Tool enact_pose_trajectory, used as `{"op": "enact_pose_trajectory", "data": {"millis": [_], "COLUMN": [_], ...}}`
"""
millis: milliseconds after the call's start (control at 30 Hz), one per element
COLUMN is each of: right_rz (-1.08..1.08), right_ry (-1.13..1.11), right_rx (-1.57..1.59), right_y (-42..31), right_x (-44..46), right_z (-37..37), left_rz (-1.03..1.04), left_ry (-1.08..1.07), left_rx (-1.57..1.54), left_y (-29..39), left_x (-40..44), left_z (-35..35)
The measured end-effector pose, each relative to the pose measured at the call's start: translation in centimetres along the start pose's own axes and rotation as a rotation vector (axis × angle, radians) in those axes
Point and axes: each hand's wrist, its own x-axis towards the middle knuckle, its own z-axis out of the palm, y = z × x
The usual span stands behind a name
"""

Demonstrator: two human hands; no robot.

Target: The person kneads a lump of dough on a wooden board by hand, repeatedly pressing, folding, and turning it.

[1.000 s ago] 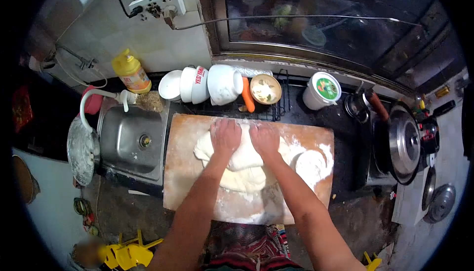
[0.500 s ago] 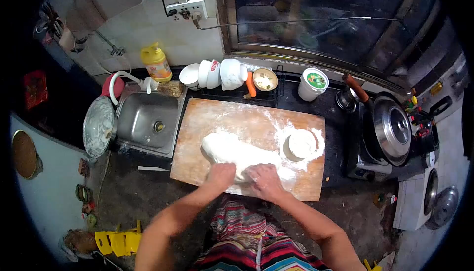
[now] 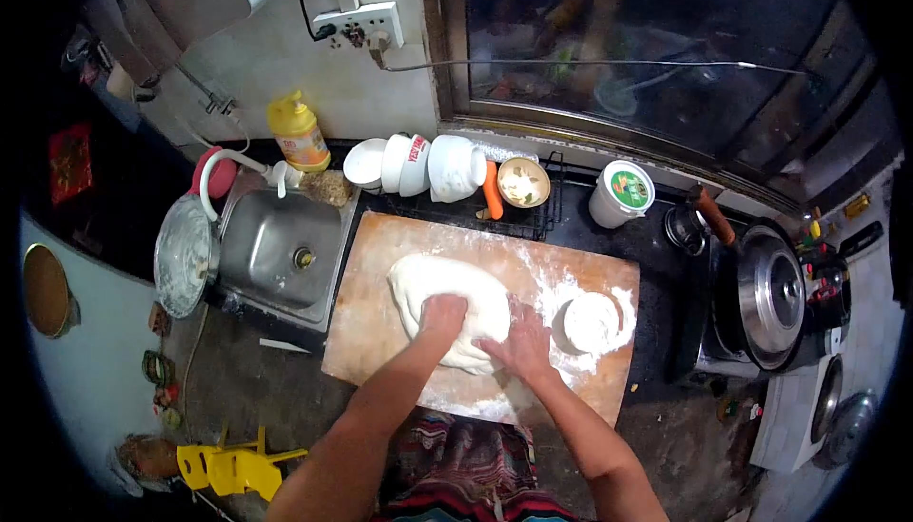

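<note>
A large, soft lump of white dough lies on a floured wooden board. My left hand is closed, its curled fingers pressed into the middle of the dough and the fingertips hidden. At the dough's right edge, my right hand lies with its fingers spread, touching the dough's side. Right of that hand is a small round container dusted with flour, standing in a patch of loose flour.
A steel sink is left of the board, with a floured metal basin beside it. Behind the board stand white bowls, an orange-handled tool and a lidded white tub. A lidded wok sits at right.
Both hands have moved away from my body, from the dough's near edge onto its middle and right side. The dough is now rounder and less stretched to the right. The view has shifted slightly.
</note>
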Motion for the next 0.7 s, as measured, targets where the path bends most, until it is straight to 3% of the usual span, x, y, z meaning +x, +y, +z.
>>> {"op": "enact_pose_trajectory", "data": {"millis": [67, 100, 133, 200, 300, 400, 433, 500, 600, 700], "right_rz": [0.053, 0.047, 0.038, -0.044, -0.209, 0.005, 0.110, 0.232, 0.336, 0.438], "right_ry": [-0.009, -0.026, -0.041, -0.078, -0.119, -0.094, -0.019, -0.119, -0.100, -0.158], "right_rx": [0.052, 0.026, -0.005, -0.038, -0.043, 0.113, 0.115, 0.356, 0.876, 1.254], "right_y": [-0.3, -0.3, -0.1, 2.2, 3.9, 1.4, 0.0, 0.9, 3.1, 2.1], "right_x": [0.6, 0.4, 0.4, 1.3, 0.9, 0.4, 0.1, 0.4, -1.2, -3.4], "right_z": [0.1, 0.3, 0.3, 1.2, 1.8, 0.1, -0.4, 0.8, 5.0, 6.6], "left_rz": [0.030, -0.038, -0.061, -0.111, -0.221, -0.776, -0.862, -1.015, -0.795, -0.623], "left_ry": [0.049, -0.122, -0.111, -0.084, 0.191, -0.018, -0.068, -0.199, 0.325, 0.397], "left_rx": [0.024, -0.042, -0.166, -0.420, -1.114, -1.299, -1.590, -2.171, -2.201, -1.810], "left_y": [-0.3, -0.3, -0.5, -1.3, -2.1, -1.0, -0.4, 1.5, 3.2, 1.8], "left_x": [0.6, 1.0, 0.3, -1.7, -7.9, -12.9, -13.4, -13.3, -10.8, -9.9], "left_z": [-1.6, -2.5, -2.9, -3.6, -5.2, -4.3, -3.0, -0.5, -2.0, -2.9]}}
